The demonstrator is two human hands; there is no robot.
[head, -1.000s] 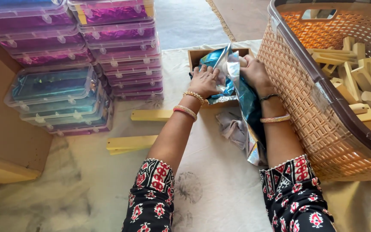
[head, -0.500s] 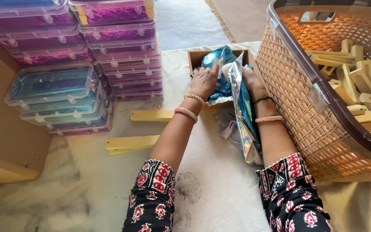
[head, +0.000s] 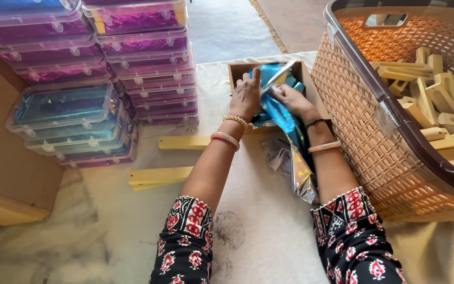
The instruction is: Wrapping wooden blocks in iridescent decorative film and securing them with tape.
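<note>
While both hands press into wooden box (head: pixel 236 73), left hand (head: pixel 245 97) flat on blue foil (head: pixel 279 113), right hand (head: pixel 290 97) grip pinching it

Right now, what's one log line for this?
left hand: pressing blue foil | right hand: gripping foil | place: cardboard box | beside: basket

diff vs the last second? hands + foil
Both hands pressed deeper into the small wooden box. The left hand now lies flat on the blue shiny foil, fingers stretched out; the right hand grips its upper edge. The foil's tail hangs lower toward the lap. Stacked plastic cases, basket and wooden strips unchanged.
</note>
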